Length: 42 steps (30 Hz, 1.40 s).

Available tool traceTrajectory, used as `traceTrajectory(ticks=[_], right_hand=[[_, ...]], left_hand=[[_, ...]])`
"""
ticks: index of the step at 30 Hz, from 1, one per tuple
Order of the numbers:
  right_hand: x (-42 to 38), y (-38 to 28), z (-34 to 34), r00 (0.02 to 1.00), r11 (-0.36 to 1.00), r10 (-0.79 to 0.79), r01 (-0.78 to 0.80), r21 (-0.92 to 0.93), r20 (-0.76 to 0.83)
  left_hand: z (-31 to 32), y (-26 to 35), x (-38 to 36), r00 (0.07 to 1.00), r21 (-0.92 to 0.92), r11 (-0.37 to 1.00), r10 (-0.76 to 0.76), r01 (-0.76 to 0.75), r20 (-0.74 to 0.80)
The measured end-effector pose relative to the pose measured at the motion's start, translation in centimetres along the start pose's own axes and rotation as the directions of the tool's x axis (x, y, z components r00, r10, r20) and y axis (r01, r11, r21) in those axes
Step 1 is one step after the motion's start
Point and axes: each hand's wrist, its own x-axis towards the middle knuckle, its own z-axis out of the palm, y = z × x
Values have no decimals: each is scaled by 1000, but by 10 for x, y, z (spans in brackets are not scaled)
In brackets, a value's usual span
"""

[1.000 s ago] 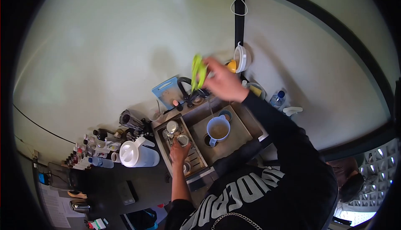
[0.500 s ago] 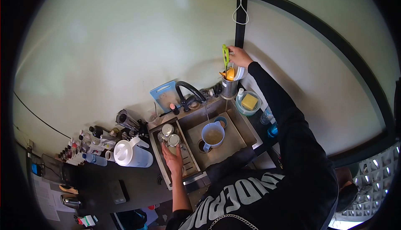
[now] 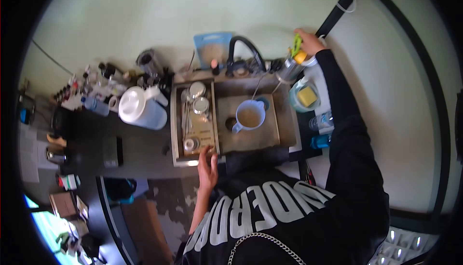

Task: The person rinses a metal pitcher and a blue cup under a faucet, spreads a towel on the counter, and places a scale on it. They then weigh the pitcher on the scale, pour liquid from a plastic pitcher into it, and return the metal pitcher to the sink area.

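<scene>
My right hand [image 3: 310,42] is closed on the lime-green handle of what look like scissors [image 3: 296,46], whose lower end is hidden in a metal utensil holder [image 3: 288,72]. An orange utensil [image 3: 300,57] stands in the same holder. My left hand [image 3: 207,170] hovers with fingers apart by the sink's front rim, holding nothing. Near it, in the drainer compartment [image 3: 200,135], lies a small metal-and-glass piece [image 3: 191,143]; two lidded jars [image 3: 197,90] stand farther back. Water runs from the black faucet [image 3: 246,43] towards a blue cup [image 3: 251,114] of cloudy liquid in the basin.
A yellow sponge [image 3: 306,96] rests in a bowl right of the sink [image 3: 289,120], with bottles [image 3: 322,120] in front of it. Left of the sink stand a white-lidded pitcher [image 3: 140,108] and many small bottles. A blue cutting board [image 3: 213,48] leans against the wall.
The view has turned. My left hand has drawn back from the jars to the sink's front rim. My right hand keeps the green handle, which now sits lower, closer to the orange utensil.
</scene>
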Motion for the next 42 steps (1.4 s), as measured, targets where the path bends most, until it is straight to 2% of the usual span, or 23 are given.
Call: traceTrajectory(ticks=[5, 12, 15, 16, 18, 20, 21, 22, 23, 25, 26, 28, 29, 30, 32, 34, 36, 37, 38, 39, 40, 41, 42], right_hand=[[-20, -21, -14, 998, 975, -22, 34, -219, 57], [-48, -37, -11, 982, 907, 112, -38, -420, 153], [-66, -45, 0, 961, 862, -209, 93, -498, -182], [-76, -59, 1, 961, 865, -202, 86, -495, -187], [-94, -91, 3, 836, 965, -262, 241, -106, -483], [-121, -108, 27, 811, 955, -108, 244, 165, -575], [-135, -111, 51, 841, 804, 194, 158, 574, -504], [-150, -111, 81, 846, 486, 435, 69, 872, -309], [-162, -109, 109, 844, 481, 434, 78, 873, -314], [-194, -106, 168, 978, 828, 209, -173, 533, -7], [-209, -106, 190, 971, 939, 152, -201, 280, 187], [-239, -106, 218, 984, 985, -175, 175, 2, -45], [-235, -138, 189, 993, 924, 17, -58, 378, 113], [-228, -179, 157, 935, 691, 111, -316, 650, 337], [-236, -215, 186, 968, 528, -125, -123, 840, 220], [-248, -252, 199, 868, 769, -453, 263, 583, 205], [-243, -283, 193, 951, 752, -304, 269, 601, -44], [-244, -298, 183, 910, 727, -378, 404, 555, -168], [-250, -314, 171, 850, 688, -442, 526, 500, -286], [-250, -325, 152, 908, 622, -346, 411, 666, -238], [-246, -327, 159, 893, 587, -384, 434, 683, -237], [-239, -326, 170, 949, 490, -212, 309, 815, -232], [-236, -324, 179, 984, 357, -43, 177, 917, -174]], left_hand=[[9, 11, 9, 998, 6, 1000, 7, -8, 61], [10, 8, 21, 983, 41, 998, 47, -55, 176], [11, 12, 28, 976, 66, 996, 39, -54, 213], [11, 13, 30, 975, 70, 996, 41, -57, 219], [14, 16, 35, 971, 85, 994, 45, -66, 236], [17, 21, 40, 973, 93, 992, 61, -84, 221], [18, 22, 41, 971, 82, 995, 38, -59, 235], [20, 24, 42, 969, 71, 997, 15, -34, 248], [23, 24, 44, 969, 42, 999, -12, 1, 248], [31, 7, 45, 960, -30, 997, -63, 74, 273], [37, -3, 46, 947, -110, 982, -112, 151, 302], [45, -5, 49, 946, -115, 983, -99, 140, 310], [47, -1, 54, 899, 22, 996, -85, 84, 430], [47, 2, 57, 841, 157, 987, -101, 19, 532], [61, 3, 61, 740, 238, 958, -45, -157, 671], [85, -35, 65, 552, 365, 869, -132, -336, 823], [94, -107, 68, 734, 173, 954, 64, -243, 676], [110, -87, 81, 866, -407, 819, -202, 405, 457], [126, -67, 90, 746, -852, 61, -518, 520, 419], [137, -76, 93, 757, -872, 73, -534, 484, 376], [143, -95, 96, 933, -943, 25, -150, 333, 326], [139, -107, 91, 952, -979, -64, 250, 196, 175], [131, -81, 80, 966, -989, -49, 228, 137, 122]])
